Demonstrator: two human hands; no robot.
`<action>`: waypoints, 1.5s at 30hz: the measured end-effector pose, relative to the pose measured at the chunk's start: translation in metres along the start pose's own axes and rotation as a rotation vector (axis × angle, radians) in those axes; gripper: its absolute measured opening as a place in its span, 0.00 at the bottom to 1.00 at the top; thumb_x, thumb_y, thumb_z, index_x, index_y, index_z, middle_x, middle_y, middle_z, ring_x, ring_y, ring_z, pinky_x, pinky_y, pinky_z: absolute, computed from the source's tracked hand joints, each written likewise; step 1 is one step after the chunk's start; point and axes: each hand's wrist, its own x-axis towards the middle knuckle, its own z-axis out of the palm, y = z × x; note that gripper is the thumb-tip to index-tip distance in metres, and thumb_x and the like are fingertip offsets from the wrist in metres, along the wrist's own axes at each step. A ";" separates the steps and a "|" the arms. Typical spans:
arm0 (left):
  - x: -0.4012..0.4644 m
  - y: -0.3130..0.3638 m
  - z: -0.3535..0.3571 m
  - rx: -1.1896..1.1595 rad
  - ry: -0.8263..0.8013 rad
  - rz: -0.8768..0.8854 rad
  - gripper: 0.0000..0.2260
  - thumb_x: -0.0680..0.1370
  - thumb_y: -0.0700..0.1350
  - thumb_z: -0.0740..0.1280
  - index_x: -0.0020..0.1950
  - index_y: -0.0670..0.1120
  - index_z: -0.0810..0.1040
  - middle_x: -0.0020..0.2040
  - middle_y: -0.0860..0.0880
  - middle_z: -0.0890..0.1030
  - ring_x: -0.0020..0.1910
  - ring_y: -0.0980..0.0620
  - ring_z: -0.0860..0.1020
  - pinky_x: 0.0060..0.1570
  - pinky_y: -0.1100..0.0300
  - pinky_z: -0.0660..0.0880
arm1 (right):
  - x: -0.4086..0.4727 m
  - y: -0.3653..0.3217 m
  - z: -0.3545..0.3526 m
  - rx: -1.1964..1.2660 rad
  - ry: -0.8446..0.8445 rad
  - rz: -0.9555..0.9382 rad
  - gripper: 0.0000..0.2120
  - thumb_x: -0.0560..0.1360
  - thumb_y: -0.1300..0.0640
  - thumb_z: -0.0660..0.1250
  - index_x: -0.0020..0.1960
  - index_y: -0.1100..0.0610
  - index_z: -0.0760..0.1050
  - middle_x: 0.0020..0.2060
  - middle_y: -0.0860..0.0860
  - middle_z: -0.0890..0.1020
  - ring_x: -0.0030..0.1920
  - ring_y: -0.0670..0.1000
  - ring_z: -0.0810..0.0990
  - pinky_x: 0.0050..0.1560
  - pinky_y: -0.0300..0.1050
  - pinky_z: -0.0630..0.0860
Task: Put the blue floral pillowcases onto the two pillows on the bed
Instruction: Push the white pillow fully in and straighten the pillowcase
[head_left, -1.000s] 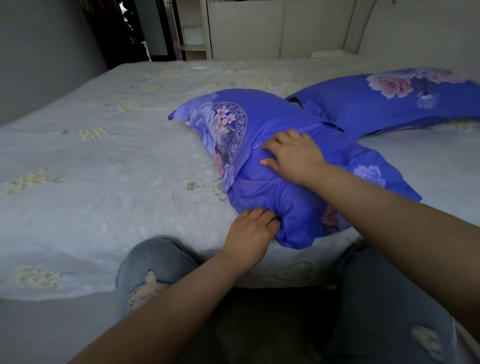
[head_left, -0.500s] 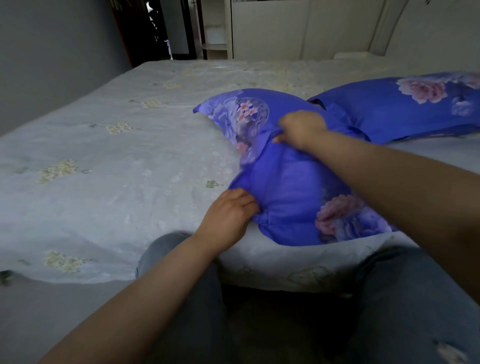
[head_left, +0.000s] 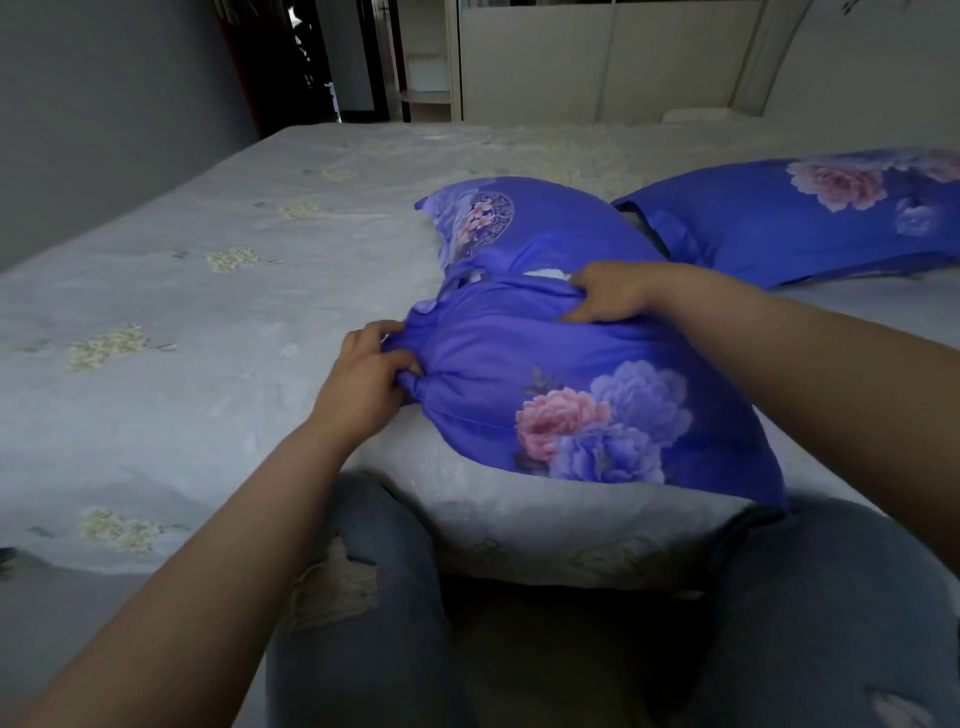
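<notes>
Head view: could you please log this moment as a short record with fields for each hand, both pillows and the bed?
left hand: grips bunched pillowcase fabric at the near pillow's left corner
right hand: grips the pillowcase fold on top of the near pillow
near pillow: in blue floral case, at the bed's front edge
far pillow: cased, lying flat behind on the right
bed: pale sheet with floral motifs

One head-worn view looks forward and down, close over the bed (head_left: 218, 332); no second view.

Right hand (head_left: 608, 299) nearer on pillowcase (head_left: 545, 374)
</notes>
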 end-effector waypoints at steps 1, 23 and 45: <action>-0.001 0.000 0.002 -0.033 -0.017 -0.011 0.08 0.66 0.39 0.76 0.42 0.46 0.83 0.66 0.42 0.71 0.63 0.38 0.67 0.60 0.57 0.65 | -0.001 0.005 -0.005 0.001 0.071 -0.002 0.17 0.73 0.43 0.68 0.48 0.57 0.74 0.56 0.57 0.76 0.55 0.59 0.75 0.52 0.47 0.69; 0.017 0.041 0.004 -0.237 -0.041 -0.516 0.18 0.83 0.46 0.54 0.55 0.33 0.74 0.58 0.31 0.76 0.58 0.35 0.74 0.53 0.53 0.68 | -0.060 -0.040 0.147 -0.580 0.699 -0.373 0.31 0.75 0.46 0.60 0.75 0.49 0.56 0.73 0.55 0.65 0.70 0.66 0.65 0.63 0.72 0.61; 0.021 0.016 -0.042 0.165 -0.353 -0.276 0.14 0.77 0.47 0.63 0.62 0.48 0.73 0.59 0.45 0.77 0.57 0.43 0.76 0.54 0.53 0.74 | -0.100 -0.022 0.021 0.020 0.049 -0.194 0.25 0.73 0.41 0.67 0.65 0.51 0.70 0.60 0.48 0.77 0.59 0.52 0.75 0.56 0.43 0.71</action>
